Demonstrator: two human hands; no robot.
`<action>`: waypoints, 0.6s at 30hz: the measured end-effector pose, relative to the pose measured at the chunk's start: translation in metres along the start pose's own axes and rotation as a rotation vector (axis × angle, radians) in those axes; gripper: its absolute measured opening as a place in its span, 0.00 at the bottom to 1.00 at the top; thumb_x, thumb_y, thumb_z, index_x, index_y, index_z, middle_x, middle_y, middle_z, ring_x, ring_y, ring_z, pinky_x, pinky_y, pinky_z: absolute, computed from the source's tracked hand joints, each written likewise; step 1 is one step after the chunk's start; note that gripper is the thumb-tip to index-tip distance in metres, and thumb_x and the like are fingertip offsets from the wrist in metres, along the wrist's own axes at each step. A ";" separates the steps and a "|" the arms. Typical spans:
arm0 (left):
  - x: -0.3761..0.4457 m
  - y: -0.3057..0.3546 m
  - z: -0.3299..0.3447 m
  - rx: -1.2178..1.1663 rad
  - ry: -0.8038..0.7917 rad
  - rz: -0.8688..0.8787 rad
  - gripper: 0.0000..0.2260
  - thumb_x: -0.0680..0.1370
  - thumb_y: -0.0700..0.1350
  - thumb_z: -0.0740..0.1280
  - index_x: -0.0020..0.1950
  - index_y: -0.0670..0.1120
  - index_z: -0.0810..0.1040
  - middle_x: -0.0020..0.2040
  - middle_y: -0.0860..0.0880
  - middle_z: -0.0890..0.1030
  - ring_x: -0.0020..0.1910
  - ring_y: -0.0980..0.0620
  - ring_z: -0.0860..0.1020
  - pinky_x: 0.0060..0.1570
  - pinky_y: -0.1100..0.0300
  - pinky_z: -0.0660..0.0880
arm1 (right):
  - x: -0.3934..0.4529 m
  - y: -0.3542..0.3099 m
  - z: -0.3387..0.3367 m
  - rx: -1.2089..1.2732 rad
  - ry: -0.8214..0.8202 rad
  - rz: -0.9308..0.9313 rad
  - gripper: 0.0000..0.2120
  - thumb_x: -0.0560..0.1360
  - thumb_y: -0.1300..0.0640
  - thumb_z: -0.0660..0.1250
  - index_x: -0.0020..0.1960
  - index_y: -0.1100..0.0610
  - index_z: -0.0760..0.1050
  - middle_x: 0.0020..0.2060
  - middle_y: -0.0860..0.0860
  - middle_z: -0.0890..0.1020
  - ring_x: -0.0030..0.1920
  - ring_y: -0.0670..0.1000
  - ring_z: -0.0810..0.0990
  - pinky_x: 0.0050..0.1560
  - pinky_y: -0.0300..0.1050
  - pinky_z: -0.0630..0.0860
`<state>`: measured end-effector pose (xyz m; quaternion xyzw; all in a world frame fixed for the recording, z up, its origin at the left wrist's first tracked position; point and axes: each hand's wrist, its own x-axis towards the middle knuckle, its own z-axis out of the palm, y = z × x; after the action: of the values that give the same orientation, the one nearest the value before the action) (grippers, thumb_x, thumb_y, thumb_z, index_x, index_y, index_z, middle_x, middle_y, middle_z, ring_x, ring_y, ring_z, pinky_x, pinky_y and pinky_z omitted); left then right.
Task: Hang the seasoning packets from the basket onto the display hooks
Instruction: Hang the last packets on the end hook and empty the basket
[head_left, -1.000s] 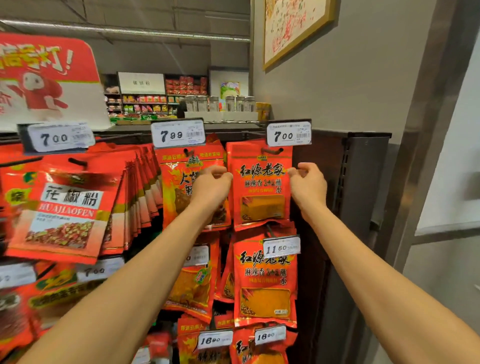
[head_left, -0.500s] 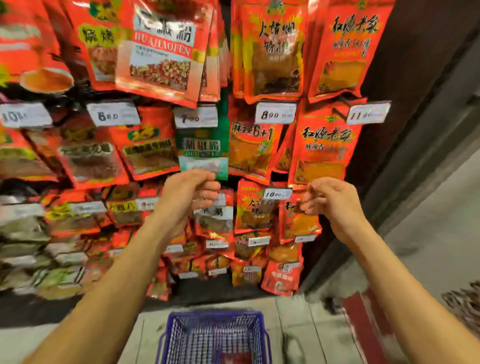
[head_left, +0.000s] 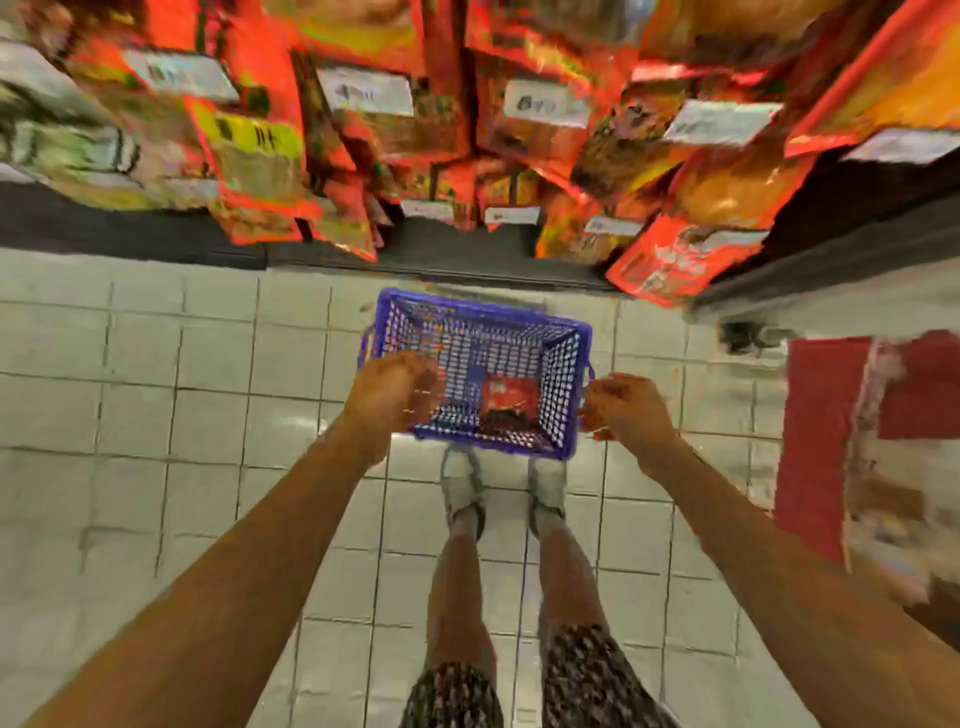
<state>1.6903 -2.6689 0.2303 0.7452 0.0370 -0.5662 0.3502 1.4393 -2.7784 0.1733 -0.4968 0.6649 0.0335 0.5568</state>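
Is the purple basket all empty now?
No, a red seasoning packet lies on the bottom of the purple basket, between the left hand and the right hand.

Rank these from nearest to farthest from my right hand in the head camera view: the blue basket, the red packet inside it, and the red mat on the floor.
From the right hand:
1. Blue basket: its right wall is just left of the hand.
2. Red packet: farther left, on the basket bottom.
3. Red mat: off to the right, by the wall.
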 end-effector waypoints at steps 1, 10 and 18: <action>0.023 -0.022 0.001 0.014 0.015 -0.050 0.06 0.81 0.40 0.63 0.47 0.45 0.79 0.39 0.46 0.81 0.32 0.51 0.76 0.32 0.62 0.73 | 0.022 0.022 0.017 -0.063 -0.029 0.038 0.10 0.76 0.61 0.68 0.37 0.59 0.80 0.38 0.64 0.85 0.42 0.64 0.85 0.45 0.59 0.82; 0.249 -0.177 0.020 0.211 0.050 -0.202 0.07 0.83 0.40 0.62 0.47 0.45 0.76 0.40 0.47 0.80 0.32 0.52 0.79 0.39 0.58 0.77 | 0.222 0.178 0.159 -0.719 -0.364 -0.034 0.11 0.81 0.58 0.60 0.50 0.60 0.81 0.46 0.58 0.83 0.52 0.61 0.81 0.45 0.44 0.74; 0.393 -0.265 0.034 0.219 0.007 -0.252 0.12 0.83 0.34 0.59 0.41 0.44 0.74 0.25 0.49 0.77 0.16 0.56 0.73 0.18 0.70 0.65 | 0.351 0.260 0.233 -0.951 -0.609 -0.196 0.16 0.81 0.49 0.64 0.68 0.51 0.78 0.63 0.58 0.82 0.62 0.60 0.80 0.61 0.50 0.76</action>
<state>1.6827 -2.6227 -0.2424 0.7703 0.0693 -0.6039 0.1928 1.4625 -2.7264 -0.3189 -0.7200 0.3371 0.4186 0.4390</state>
